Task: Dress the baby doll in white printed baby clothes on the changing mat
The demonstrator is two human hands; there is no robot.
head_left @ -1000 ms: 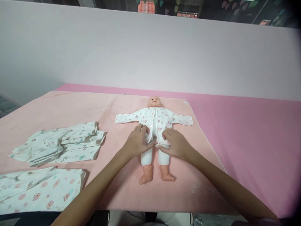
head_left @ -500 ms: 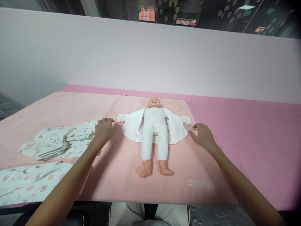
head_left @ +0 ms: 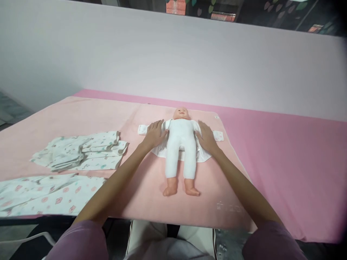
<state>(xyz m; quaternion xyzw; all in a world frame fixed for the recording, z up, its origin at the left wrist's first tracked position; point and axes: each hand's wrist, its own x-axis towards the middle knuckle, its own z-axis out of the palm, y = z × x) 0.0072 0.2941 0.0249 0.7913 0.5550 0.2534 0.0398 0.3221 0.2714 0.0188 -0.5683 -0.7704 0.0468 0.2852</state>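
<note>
We find the left hand (head_left: 155, 134) open, palm down with fingers extended, laid over one spread side of the jacket (head_left: 204, 156). The right hand (head_left: 206, 137) lies equally open and flat over the other side. Between them the doll (head_left: 181, 134) lies face up on the peach mat (head_left: 187, 209). We note folded clothes (head_left: 93, 153) at left, a pink surface (head_left: 284, 162) beneath and a pale wall (head_left: 173, 61) behind.

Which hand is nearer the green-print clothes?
Left. The left hand is right of the clothes, on their side of the doll; the right hand is farther, on the doll's other side.
</note>
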